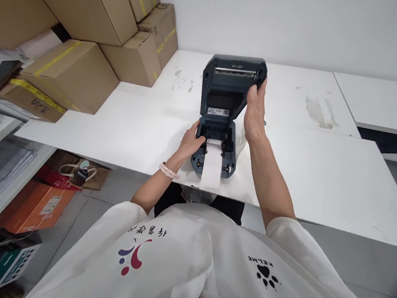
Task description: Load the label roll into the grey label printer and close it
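Note:
A dark label printer (234,145) stands on the white table with its lid (226,89) raised. A white strip of label paper (212,169) runs out over its front and reaches the table's front edge. My left hand (191,141) grips the left wall of the printer's base, thumb over the rim and fingers along the outside. On the other side, my right hand (255,110) is closed on the lid's right edge, with its thumb on the inner face and its fingers partly hidden behind. The label roll inside is mostly hidden.
Stacked cardboard boxes (76,73) with yellow tape fill the table's left end. A white wall (299,28) rises behind the table (297,167). At lower left are a shelf with papers (3,173) and an orange box (37,204) on the floor.

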A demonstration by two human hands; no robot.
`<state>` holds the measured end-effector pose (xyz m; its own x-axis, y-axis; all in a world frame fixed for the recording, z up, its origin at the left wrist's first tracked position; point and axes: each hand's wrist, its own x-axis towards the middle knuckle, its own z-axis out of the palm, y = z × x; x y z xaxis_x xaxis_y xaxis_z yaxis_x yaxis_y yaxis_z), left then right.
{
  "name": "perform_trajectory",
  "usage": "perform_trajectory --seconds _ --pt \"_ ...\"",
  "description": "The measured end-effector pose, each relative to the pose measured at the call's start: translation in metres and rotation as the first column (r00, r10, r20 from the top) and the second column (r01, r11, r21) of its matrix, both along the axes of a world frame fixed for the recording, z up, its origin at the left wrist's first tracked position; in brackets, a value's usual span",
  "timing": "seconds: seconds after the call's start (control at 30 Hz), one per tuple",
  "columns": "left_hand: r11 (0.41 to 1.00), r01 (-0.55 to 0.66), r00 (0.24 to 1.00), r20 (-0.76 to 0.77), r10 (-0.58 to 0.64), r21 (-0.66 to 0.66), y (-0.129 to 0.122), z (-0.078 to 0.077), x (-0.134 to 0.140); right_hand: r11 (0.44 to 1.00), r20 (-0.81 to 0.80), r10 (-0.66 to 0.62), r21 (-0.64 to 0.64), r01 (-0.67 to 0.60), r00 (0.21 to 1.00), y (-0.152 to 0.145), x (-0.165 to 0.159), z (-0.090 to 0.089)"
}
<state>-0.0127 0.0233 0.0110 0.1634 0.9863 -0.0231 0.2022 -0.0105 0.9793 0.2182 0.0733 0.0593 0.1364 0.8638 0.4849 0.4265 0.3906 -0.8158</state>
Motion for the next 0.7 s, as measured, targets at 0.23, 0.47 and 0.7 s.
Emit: perform_trajectory --seconds 0.23,0.47,0.7 --pt "1.0 -0.007 0.966 -0.259 0.014 0.028 -0.01 0.0 0.004 0.988 0.485 -0.154 0.074 0.134 0.861 -0.02 -0.02 0.023" --pt "0.995 -0.06 0.97 -0.232 0.078 0.081 -0.01 -0.012 0.008 0.835 0.813 0.543 -0.549 -0.033 0.213 -0.047 -0.055 0.023" --pt "0.996 -0.063 0.984 -0.16 0.072 0.061 -0.01 -0.014 0.005 0.646 0.633 0.762 -0.723 -0.245 0.138 -0.025 -0.048 0.024"
